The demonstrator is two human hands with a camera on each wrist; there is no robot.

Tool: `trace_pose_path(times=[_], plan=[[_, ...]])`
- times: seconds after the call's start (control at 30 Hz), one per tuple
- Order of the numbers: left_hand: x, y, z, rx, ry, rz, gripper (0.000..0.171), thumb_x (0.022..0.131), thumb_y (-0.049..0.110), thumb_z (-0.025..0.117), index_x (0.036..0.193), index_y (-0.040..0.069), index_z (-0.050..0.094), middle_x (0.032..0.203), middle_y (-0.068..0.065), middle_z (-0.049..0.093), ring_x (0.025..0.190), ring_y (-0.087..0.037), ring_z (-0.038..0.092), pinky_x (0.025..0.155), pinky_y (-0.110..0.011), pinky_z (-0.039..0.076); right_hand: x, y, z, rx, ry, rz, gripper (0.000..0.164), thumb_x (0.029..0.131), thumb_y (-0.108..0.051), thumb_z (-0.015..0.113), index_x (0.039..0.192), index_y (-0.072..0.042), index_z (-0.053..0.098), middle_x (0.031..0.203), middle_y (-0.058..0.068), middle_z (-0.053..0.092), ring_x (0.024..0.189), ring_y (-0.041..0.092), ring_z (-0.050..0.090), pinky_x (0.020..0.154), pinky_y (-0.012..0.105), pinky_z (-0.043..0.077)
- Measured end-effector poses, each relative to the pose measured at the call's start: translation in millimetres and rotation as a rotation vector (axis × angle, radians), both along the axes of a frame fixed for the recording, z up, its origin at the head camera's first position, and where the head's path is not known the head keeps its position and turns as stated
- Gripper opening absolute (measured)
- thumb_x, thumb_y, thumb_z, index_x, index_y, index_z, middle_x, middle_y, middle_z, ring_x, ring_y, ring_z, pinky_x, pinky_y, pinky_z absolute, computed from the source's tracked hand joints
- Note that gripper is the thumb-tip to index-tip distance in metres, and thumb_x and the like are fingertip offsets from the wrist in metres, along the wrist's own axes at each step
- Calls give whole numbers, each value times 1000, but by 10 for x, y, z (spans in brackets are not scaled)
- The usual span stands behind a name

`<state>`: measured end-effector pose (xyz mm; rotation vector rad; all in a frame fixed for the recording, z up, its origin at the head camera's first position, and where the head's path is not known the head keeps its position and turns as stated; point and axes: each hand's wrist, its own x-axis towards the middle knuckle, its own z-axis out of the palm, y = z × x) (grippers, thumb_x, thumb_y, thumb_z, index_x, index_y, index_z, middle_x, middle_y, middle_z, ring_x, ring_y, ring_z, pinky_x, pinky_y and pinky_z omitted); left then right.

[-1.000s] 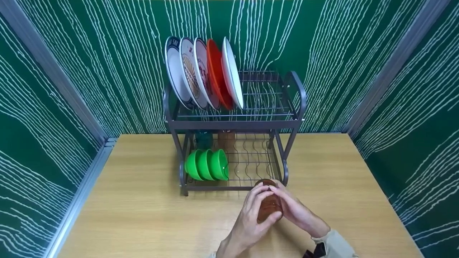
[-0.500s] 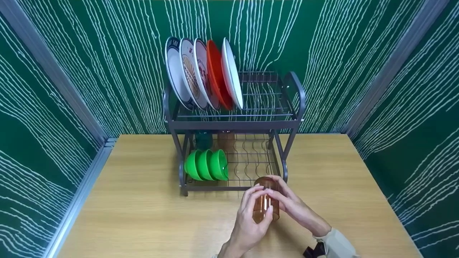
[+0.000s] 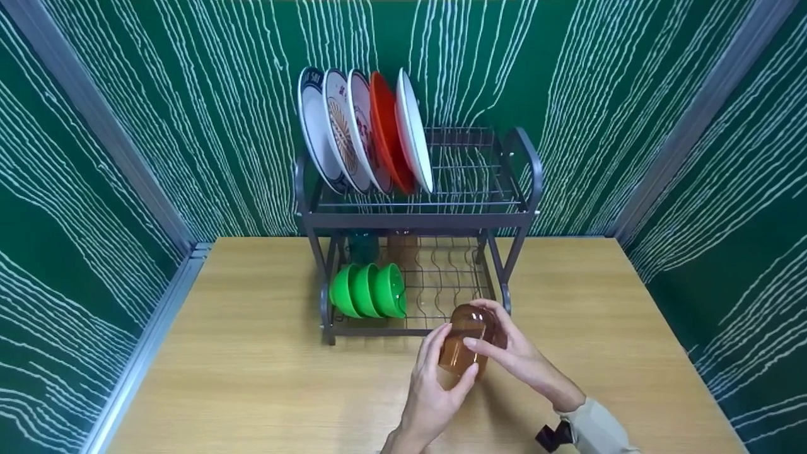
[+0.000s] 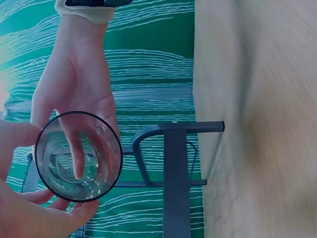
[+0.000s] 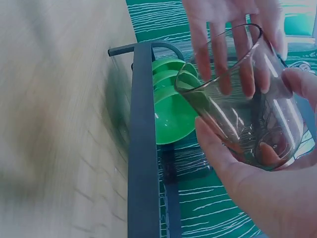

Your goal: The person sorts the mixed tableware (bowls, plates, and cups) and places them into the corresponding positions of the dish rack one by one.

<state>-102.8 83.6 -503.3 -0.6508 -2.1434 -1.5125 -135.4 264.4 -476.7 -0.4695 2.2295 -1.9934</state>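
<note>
Over the table, just in front of the rack, a clear amber drinking glass is held tilted, its base up and its mouth toward me. My left hand holds it from the left near the rim, thumb and fingers spread about its side. From the right, my right hand grips the glass nearer the base, with the thumb across its front. The round open rim of the glass faces the left wrist camera. In the right wrist view, left-hand fingers show through the glass wall.
A dark two-tier dish rack stands behind the hands. Several plates lean on its top tier. Green bowls sit at the lower tier's left, with a teal glass and a brown glass behind. Green patterned walls enclose the wooden table.
The glass has turned and tilted in the hands, its base now leaning up and right. My right hand has shifted slightly up and right, opening a gap between the two hands' fingertips.
</note>
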Motion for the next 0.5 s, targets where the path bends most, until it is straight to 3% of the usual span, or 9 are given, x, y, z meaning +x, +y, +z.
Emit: trace_pose_path(times=[0.23,0.5], plan=[[-62,-87,-86,-11,-31,-40,74,83,28,74,143,10,36,138,-7,45,121,-21,49,99,-35,45,-45,-37,-6,24,67,9,73,83,-9,73,142,-12,29,139,10,40,125,28,43,101,31,43],[-115,-187,-66,-98,-68,-9,73,83,28,74,143,15,36,138,-6,46,125,-21,46,105,-39,39,-117,-74,27,122,167,33,77,79,-14,77,142,-17,32,135,7,45,116,26,53,96,33,47]])
